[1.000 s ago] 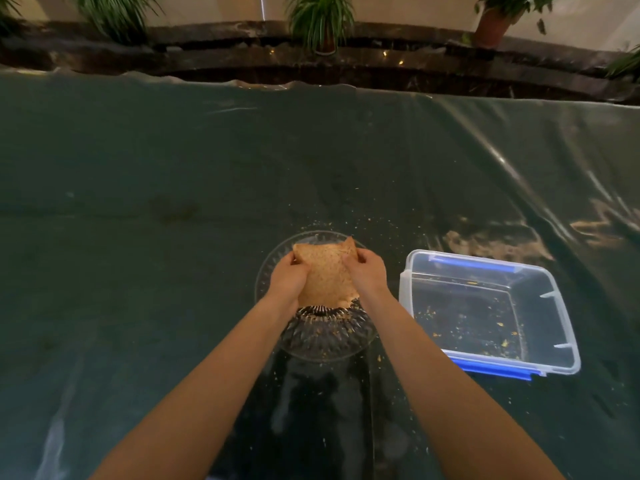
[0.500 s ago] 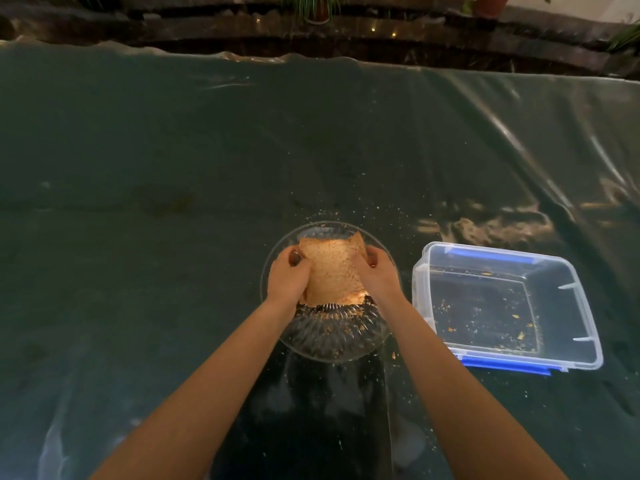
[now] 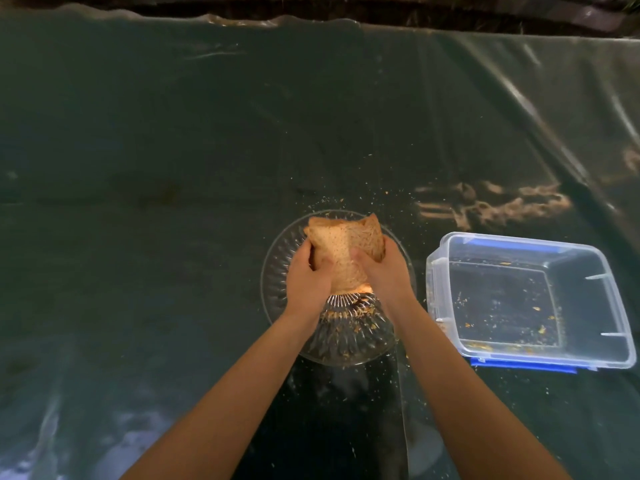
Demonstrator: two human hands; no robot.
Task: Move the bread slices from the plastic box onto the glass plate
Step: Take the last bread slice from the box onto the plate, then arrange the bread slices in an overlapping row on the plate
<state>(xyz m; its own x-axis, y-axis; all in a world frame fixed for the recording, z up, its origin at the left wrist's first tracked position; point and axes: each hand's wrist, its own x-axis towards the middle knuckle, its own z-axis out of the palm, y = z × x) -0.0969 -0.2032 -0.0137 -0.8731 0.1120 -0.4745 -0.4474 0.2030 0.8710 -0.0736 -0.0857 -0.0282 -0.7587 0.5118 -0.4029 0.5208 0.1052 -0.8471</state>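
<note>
A stack of brown bread slices (image 3: 346, 252) sits over the round ribbed glass plate (image 3: 277, 271) in the middle of the table. My left hand (image 3: 306, 278) grips the stack's left side and my right hand (image 3: 382, 275) grips its right side, fingers curled around the edges. The near part of the plate, below the bread, holds crumbs. To the right stands the clear plastic box (image 3: 616, 306) with blue clips; it holds only crumbs, no slices.
A dark green plastic sheet (image 3: 173, 168) covers the whole table, with crumbs scattered around the plate and box. The table's far edge (image 3: 311, 22) runs along the top, with a dark ledge behind it.
Both hands have closed further around the bread and slid over its near part. The camera has tilted down, so plate and box sit lower in view.
</note>
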